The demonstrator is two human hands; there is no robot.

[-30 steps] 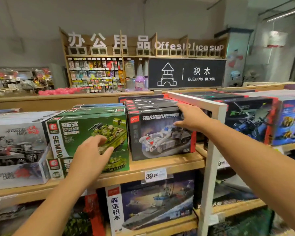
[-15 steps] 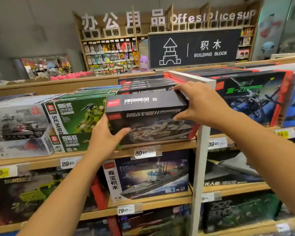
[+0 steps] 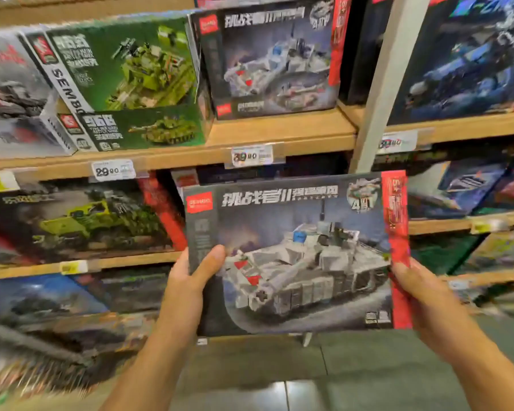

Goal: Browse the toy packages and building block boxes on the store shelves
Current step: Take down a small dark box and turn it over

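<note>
Tank box (image 3: pixel 297 253) sits between the two grips, left hand (image 3: pixel 187 280) and right hand (image 3: pixel 419 289) each pinching a side edge, face tilted up for reading, shelf (image 3: pixel 279 134) beyond.

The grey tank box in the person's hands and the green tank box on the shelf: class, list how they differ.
The grey tank box is held off the shelf by the left hand and right hand; the green tank box rests on another green box.
The grey box pictures a pale grey tank on a dark background; the green box pictures a green tank on green.
Both picture brick-built tanks.
</note>
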